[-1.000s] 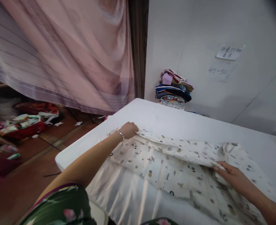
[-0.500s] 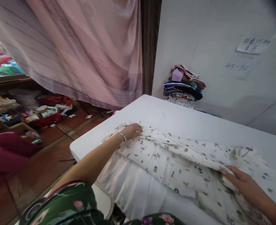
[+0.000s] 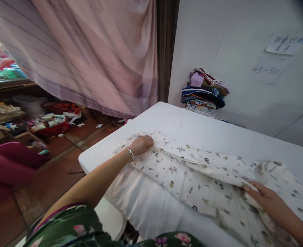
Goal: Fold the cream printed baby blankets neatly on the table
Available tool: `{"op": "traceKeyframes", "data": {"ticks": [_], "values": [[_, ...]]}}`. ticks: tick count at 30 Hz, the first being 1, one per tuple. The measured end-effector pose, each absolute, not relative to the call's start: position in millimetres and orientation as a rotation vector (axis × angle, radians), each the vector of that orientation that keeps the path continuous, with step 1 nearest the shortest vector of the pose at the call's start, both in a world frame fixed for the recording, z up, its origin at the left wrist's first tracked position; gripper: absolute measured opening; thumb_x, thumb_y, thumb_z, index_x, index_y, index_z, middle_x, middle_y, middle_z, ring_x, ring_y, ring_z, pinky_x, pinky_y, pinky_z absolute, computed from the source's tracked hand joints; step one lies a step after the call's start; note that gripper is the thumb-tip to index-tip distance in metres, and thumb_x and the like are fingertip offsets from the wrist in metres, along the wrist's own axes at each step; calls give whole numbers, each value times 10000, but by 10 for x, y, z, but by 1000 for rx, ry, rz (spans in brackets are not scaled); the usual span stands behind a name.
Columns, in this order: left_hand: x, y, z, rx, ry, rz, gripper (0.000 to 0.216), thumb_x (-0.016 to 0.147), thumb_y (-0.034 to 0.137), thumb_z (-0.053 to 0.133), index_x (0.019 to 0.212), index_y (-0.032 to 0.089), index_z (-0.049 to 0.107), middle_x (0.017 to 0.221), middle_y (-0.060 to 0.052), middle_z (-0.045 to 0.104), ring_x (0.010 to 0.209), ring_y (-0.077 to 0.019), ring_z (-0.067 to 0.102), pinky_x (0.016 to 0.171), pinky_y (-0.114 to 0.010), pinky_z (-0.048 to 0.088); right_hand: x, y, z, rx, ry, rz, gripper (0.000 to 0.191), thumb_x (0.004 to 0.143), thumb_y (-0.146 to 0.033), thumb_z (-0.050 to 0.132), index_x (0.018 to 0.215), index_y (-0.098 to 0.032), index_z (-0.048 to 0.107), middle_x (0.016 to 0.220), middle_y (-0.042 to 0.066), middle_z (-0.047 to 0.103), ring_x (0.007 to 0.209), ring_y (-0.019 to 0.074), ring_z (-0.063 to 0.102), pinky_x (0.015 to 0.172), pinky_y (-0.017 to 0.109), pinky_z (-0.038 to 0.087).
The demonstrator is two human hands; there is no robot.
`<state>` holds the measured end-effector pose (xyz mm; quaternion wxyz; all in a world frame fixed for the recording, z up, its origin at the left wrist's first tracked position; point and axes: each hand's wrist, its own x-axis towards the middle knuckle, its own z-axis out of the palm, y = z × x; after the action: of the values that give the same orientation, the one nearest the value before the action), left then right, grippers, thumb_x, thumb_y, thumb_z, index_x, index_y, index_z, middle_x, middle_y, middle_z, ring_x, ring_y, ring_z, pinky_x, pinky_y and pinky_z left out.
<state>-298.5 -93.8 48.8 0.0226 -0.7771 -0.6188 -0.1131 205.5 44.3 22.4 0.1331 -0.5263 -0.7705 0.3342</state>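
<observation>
A white cloth garment [image 3: 192, 181] printed with small plants and fruit lies spread over the table, its near part draping past the front edge. My left hand [image 3: 142, 144], with a bracelet at the wrist, is closed on the fabric at the garment's left end. At the right, my right hand [image 3: 266, 199] pinches a raised edge of the same cloth between thumb and fingers. A long fold runs between the two hands. Rumpled fabric bunches beyond the right hand.
The white table [image 3: 164, 118] meets a grey wall with paper notes [image 3: 266, 70]. A stack of folded clothes [image 3: 204, 91] stands by the wall. A pink curtain [image 3: 110, 55] hangs behind. On the left floor are a red basket [image 3: 51, 127], boxes and a magenta chair [image 3: 12, 164].
My left hand has shifted slightly left, and its fingers are curled in more on the cloth. The right hand keeps its pinch. The view has turned a little.
</observation>
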Motion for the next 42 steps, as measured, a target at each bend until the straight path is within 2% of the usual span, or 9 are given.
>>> {"op": "traceKeyframes", "data": {"ticks": [6, 11, 19, 26, 31, 36, 39, 42], "values": [[-2913, -972, 315, -2364, -1953, -244, 175, 845, 182, 429, 827, 172, 602, 940, -72, 602, 907, -177, 513, 800, -304, 415, 2025, 431, 245, -1519, -2243, 996, 347, 677, -527, 558, 892, -281, 674, 1009, 15, 673, 990, 291, 593, 796, 302, 498], [-2913, -1003, 322, -2392, -1946, -256, 165, 832, 174, 431, 838, 177, 595, 935, -69, 597, 908, -164, 522, 837, -300, 408, 2066, 441, 221, -1587, -2225, 969, 421, 675, -557, 554, 938, -248, 669, 1089, 32, 646, 1040, 306, 566, 794, 313, 502], [-2929, -984, 304, -2369, -2028, -222, 208, 814, 229, 496, 1006, 200, 571, 1033, -67, 583, 960, -182, 526, 837, -303, 414, 2101, 466, 155, -1507, -2280, 1004, 414, 706, -550, 536, 973, -251, 638, 1051, 15, 655, 1009, 276, 575, 769, 302, 499], [-2831, -885, 341, -2289, -2025, -18, 228, 744, 90, 483, 922, 183, 592, 956, -86, 584, 919, -212, 532, 777, -326, 423, 2103, 470, 319, -1520, -2239, 995, 372, 714, -544, 532, 931, -262, 641, 989, 17, 670, 943, 275, 595, 753, 294, 479], [-2798, -897, 372, -2249, -2035, 8, 226, 764, 103, 445, 913, 163, 603, 934, -94, 595, 898, -215, 543, 752, -326, 431, 2067, 454, 448, -1504, -2240, 958, 355, 699, -540, 548, 886, -254, 645, 931, 13, 678, 915, 265, 600, 774, 261, 466], [-2879, -910, 466, -2142, -2144, -243, 244, 776, 130, 407, 924, 173, 597, 957, -74, 608, 895, -190, 555, 757, -306, 436, 2164, 564, 374, -1593, -2219, 906, 407, 696, -544, 551, 971, -261, 646, 1033, 25, 662, 993, 287, 582, 729, 271, 477], [-2967, -885, 565, -2070, -2203, -553, 258, 767, 159, 402, 947, 185, 585, 979, -46, 616, 865, -166, 560, 755, -280, 434, 2183, 626, 389, -1633, -2205, 874, 458, 675, -545, 567, 1006, -241, 654, 1090, 58, 642, 988, 319, 587, 681, 301, 491], [-3039, -846, 679, -1992, -2271, -898, 245, 739, 198, 426, 921, 183, 589, 891, -21, 625, 740, -139, 548, 674, -248, 426, 2148, 643, 477, -1587, -2226, 847, 393, 689, -505, 577, 967, -244, 670, 1059, 63, 654, 966, 305, 599, 691, 295, 490]]}}
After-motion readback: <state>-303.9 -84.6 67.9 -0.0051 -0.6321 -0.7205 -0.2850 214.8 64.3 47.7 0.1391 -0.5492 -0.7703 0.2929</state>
